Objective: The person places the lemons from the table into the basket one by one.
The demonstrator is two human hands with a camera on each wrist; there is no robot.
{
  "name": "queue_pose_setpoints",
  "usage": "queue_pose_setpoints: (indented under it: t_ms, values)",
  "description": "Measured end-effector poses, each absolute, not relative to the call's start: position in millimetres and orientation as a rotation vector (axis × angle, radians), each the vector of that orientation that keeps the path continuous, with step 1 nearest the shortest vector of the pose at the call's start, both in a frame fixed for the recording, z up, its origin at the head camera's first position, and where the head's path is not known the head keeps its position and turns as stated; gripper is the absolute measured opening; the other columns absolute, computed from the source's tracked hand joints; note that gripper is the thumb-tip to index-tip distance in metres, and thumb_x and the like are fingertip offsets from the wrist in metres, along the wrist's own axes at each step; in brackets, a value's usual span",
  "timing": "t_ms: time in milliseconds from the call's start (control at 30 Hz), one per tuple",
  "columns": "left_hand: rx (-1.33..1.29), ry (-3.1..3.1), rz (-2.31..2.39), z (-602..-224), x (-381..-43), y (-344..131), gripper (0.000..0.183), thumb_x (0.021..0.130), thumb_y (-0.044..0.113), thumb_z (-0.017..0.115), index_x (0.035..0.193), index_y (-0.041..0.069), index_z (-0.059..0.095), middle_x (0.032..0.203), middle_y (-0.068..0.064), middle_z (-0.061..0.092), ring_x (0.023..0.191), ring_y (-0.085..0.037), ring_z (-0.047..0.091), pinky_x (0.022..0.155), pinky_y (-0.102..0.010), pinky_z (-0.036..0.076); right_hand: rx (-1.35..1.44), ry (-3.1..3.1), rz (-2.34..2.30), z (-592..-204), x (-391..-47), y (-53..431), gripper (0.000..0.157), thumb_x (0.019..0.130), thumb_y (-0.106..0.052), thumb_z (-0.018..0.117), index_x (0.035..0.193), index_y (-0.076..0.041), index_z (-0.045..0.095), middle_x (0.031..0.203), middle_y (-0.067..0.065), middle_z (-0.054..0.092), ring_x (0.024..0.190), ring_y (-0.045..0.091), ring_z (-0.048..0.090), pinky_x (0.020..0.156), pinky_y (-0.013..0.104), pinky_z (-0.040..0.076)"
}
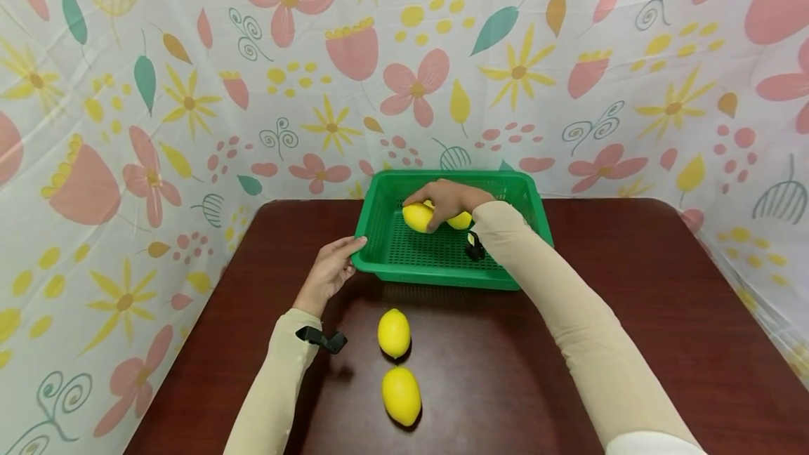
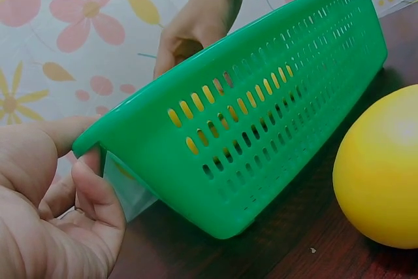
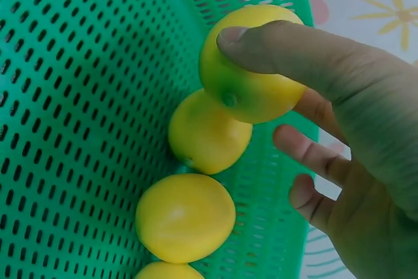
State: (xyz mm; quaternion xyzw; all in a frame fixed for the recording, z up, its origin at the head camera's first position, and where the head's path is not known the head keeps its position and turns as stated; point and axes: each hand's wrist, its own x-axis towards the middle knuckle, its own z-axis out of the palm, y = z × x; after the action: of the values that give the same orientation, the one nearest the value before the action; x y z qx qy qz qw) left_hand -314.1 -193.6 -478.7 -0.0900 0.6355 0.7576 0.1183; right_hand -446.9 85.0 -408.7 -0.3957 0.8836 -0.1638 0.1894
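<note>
Green plastic made up the shallow rectangular basket with slotted walls (image 1: 442,276) that I watched through the head camera, standing at the far edge of the dark reddish-brown table (image 1: 682,300). At the basket's near left corner, my operator's left hand (image 1: 331,267) gripped the rim, thumb over the top and the other fingers bent below it. The right hand (image 1: 450,201) was inside the basket's outline, pinching a plump yellow lemon with a green-tinged end (image 1: 417,218); on the right wrist feed I could see the thumb laid across that fruit, while two fingers curled free of it.

Below the held lemon, three more yellow lemons (image 3: 185,218) lay in a row along one wall of the basket, the last cut off by my frame. I could not tell whether the held one touched its neighbour.

In front of the basket, two smooth yellow lemons (image 1: 395,333) rested on the table, one behind the other with a narrow gap between. Beige sleeves (image 1: 569,314) covered both arms, and each wrist carried a small black mount (image 1: 322,338). Behind everything I saw a white cloth printed with pink and yellow flowers (image 1: 518,111).
</note>
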Motion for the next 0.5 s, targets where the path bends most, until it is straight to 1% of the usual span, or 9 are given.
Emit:
queue_pose_setpoints:
  t_ms: [133,333,500]
  values:
    - [-0.269,1.843,2.235,-478.3,-315.0,-193.1,0.045,0.101,0.024,0.069,0.139,0.003,0.057,0.082,0.004,0.066,0.057,-0.004,0.048,0.053,-0.019,0.038,-1.095,2.515,-0.379,-415.2,-446.1,78.8,0.073,0.086,-0.015,0.083,0.152,-0.023,0.052,0.152,0.006,0.052,0.124,0.029,0.053,0.093,0.044,0.052]
    - [-0.273,1.823,2.270,-477.6,-315.0,-192.5,0.041,0.101,0.021,0.068,0.136,0.003,0.059,0.079,0.003,0.066,0.056,-0.004,0.050,0.051,-0.018,0.037,-1.102,2.538,-0.267,-421.4,-445.4,71.2,0.072,0.085,-0.015,0.085,0.150,-0.022,0.055,0.145,0.006,0.058,0.119,0.031,0.047,0.094,0.047,0.050]
    - [-0.275,1.830,2.259,-477.3,-313.9,-192.2,0.044,0.101,0.021,0.068,0.139,0.002,0.058,0.081,0.003,0.067,0.056,-0.004,0.049,0.052,-0.018,0.037,-1.094,2.528,-0.215,-429.1,-444.7,66.5,0.072,0.085,-0.017,0.085,0.150,-0.024,0.055,0.141,0.007,0.059,0.119,0.030,0.046,0.094,0.046,0.050]
